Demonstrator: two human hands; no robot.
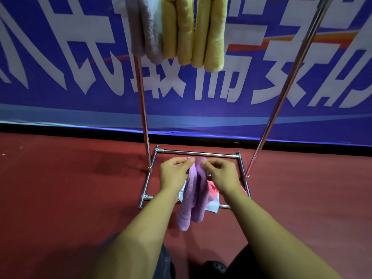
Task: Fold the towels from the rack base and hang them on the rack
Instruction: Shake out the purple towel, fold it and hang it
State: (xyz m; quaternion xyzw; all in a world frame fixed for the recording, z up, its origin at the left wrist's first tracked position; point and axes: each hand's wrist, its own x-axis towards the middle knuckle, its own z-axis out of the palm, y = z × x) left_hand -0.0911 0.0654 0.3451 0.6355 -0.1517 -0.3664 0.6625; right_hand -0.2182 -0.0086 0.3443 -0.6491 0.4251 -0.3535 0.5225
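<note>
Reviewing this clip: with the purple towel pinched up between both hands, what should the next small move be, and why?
Probably lift the doubled purple terry towel to the bar: the left hand and right hand pinch its top corners together, and folded yellow towels already hang there.

The rack base (196,152) and uprights (143,109) are polished, shiny metal tubing. The lilac towel (193,190) at centre is soft ribbed cloth; the yellow towels (193,33) at the top look fluffy terry. The red floor (70,188) is matt, and the blue banner (60,97) has a slight sheen.
</note>
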